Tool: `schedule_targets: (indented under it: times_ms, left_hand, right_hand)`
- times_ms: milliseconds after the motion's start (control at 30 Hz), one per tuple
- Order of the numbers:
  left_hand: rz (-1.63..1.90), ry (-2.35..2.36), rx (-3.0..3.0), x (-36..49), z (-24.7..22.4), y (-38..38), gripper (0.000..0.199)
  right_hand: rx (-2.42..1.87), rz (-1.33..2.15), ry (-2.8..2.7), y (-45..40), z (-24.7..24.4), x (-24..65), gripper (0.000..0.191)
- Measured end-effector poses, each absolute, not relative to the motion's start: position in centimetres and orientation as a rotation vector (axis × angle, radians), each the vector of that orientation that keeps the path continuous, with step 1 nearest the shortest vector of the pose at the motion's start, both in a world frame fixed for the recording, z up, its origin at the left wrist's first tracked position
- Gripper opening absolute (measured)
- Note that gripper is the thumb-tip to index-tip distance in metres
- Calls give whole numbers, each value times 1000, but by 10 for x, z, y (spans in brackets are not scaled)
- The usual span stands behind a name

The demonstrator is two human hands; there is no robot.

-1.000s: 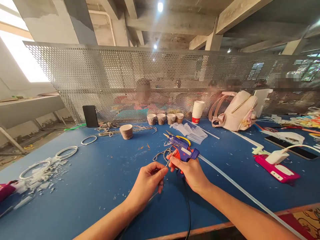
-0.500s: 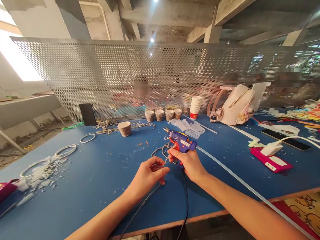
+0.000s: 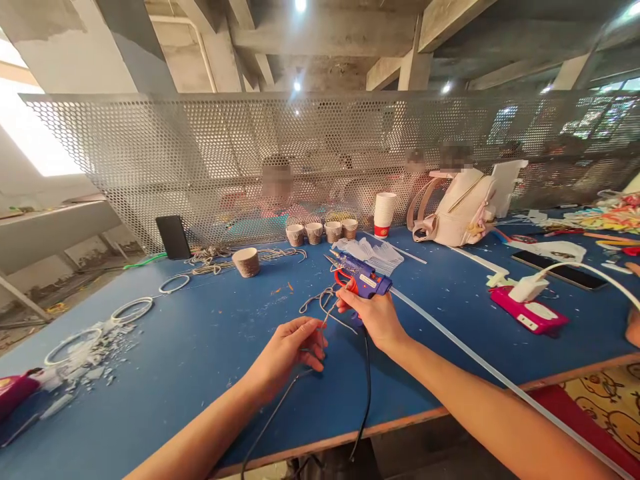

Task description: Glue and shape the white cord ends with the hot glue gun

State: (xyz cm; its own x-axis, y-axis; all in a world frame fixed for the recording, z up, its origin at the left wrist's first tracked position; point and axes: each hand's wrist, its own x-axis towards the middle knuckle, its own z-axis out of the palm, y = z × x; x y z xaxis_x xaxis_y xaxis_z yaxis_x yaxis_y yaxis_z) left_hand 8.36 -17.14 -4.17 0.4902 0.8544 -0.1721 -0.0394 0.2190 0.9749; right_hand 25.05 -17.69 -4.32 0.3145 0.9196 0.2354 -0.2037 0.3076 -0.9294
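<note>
My right hand (image 3: 375,317) is wrapped round the handle of a blue and orange hot glue gun (image 3: 369,281), its nozzle pointing away to the left. A long translucent glue stick (image 3: 450,340) runs out of its back end toward the lower right, and a black cable (image 3: 369,383) hangs down below. Between thumb and fingertips, my left hand (image 3: 295,343) pinches a thin beige cord (image 3: 327,312). That cord stretches up toward my right fingers; whether they grip it too I cannot tell. Loose cord loops lie on the table behind.
A cord-wrapped cup (image 3: 247,263) stands left of centre, with several smaller ones behind. Paper cups (image 3: 384,215), a backpack (image 3: 457,210) and a pink power strip (image 3: 527,310) are to the right. White rings (image 3: 133,309) lie left. Another person's hand (image 3: 634,323) shows at the right edge.
My left hand has moved slightly left and down from the glue gun, with more cord showing between the hands. Another person's hand has appeared at the right edge. The view has shifted slightly.
</note>
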Motion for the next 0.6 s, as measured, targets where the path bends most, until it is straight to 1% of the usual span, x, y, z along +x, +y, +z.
schedule_targets:
  times_ms: [133,300,433,533,600]
  left_hand:
    - [618,897,1118,77,-39,-173,28]
    - [532,908,1113,69,-33,-178,34]
    - [501,1037,1395,63,-16,-174,40]
    - [558,1131,1653,66,-2,-168,36]
    - [583,1108,1682,72,3,-166,31]
  right_hand:
    - [-933,885,-866,-169,-44,258,23]
    - [-923,916,-786,-160,-43,266,20]
    - [-908,1013,-765,-159,-44,269,20]
    - [-871,1078,-800,-161,-44,267,21]
    - [-837,1104,-830,-164,-43,266,22]
